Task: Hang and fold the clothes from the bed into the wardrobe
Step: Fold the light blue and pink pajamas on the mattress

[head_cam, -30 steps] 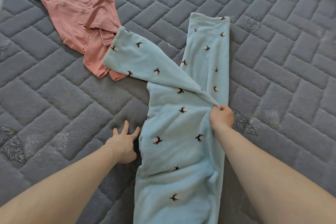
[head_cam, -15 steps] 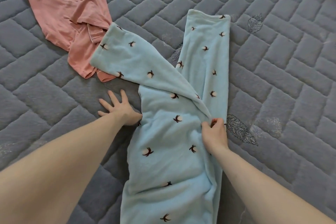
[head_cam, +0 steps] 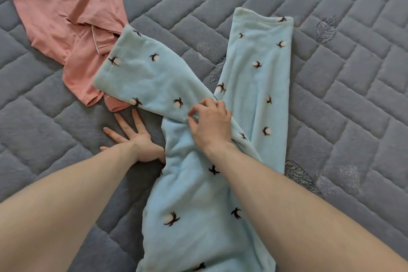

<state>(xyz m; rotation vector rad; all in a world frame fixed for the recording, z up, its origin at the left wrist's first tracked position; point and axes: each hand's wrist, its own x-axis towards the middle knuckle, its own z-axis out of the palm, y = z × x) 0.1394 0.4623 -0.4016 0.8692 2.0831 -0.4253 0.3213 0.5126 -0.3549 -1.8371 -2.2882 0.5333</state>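
From the head view, fluffy pale-blue trousers point(head_cam: 198, 194) with small dark sprigs lie along the middle of the bed point(head_cam: 331, 117), whose grey cover is quilted in brick-shaped blocks. The right hand point(head_cam: 212, 126) has moved from the trousers' right edge to the crotch, its grip pinching the fleece. The left hand point(head_cam: 134, 139) now lies flat, fingers spread, beside the trousers. A smooth pink shirt point(head_cam: 61, 11) sits crumpled at the far left corner, under one leg's cuff.

You have a grey quilted bed cover point(head_cam: 331, 77) under everything, stitched in brick-like blocks, with leaf prints point(head_cam: 326, 30) scattered across it.
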